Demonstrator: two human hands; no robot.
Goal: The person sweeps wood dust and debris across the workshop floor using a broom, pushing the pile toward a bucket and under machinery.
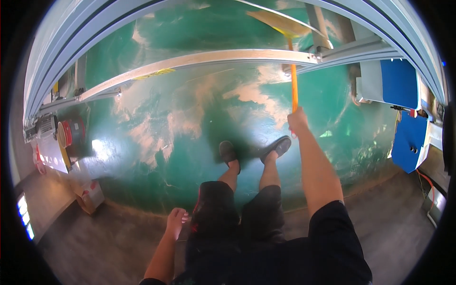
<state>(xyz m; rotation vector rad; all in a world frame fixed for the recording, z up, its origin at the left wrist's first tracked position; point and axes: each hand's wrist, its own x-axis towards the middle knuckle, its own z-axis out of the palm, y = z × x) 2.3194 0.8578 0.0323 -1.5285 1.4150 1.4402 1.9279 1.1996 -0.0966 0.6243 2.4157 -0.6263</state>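
My right hand (298, 120) grips the end of an orange broom handle (294, 85), with the arm stretched forward. The handle runs away from me and passes beneath a metal crossbar (213, 57). Beyond the bar lies a broom head (279, 23) with tan bristles and a yellow collar, partly blurred, over the green floor. My left hand (176, 218) hangs beside my left thigh, its fingers loosely curled and nothing visible in it. Pale dust patches (253, 94) cover parts of the green floor (320, 149) ahead of my shoes.
Curved-looking aluminium profile rails (89, 28) cross the top of the view. At left stand a motor (46, 124) and a reddish round part (66, 133), with a cardboard box (91, 196) nearer me. Blue-panelled machine housings (409, 142) stand at right, with an orange cable (429, 181) below.
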